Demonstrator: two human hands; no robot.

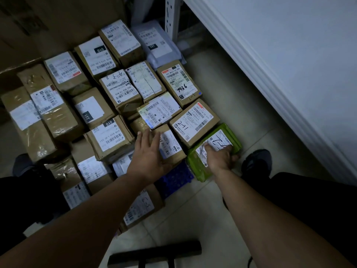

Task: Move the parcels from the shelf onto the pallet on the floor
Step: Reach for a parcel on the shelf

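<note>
Pallet: blue pallet [174, 177] on the tiled floor [235, 105], almost hidden under taped brown parcels [96, 55] packed side by side; only a patch shows at its near edge.
Task thing: green parcel [195, 167], soft-wrapped with a white label, at the pallet's near right corner, touching the box marked 2-41 [193, 122].
Right hand: right hand [222, 157] grasps the green parcel at its near side, fingers over the label, thumb at the outer edge.
Left hand: left hand [146, 153] is released, fingers straight and spread, flat over the brown box [172, 147] just beside the green parcel.
Shelf: white shelf upright [172, 16] at the far right; no parcels can be made out on it.
Stage (judged): the green parcel is being set down.
Risk 1: the green parcel appears to overhang the pallet's corner; let go there, it may tip onto the floor.
Risk 2: the wrap looks slack, so it could sag or slide off the neighbouring box's side.
Risk 3: pressure from the left hand might nudge the tightly packed row out of line.
</note>
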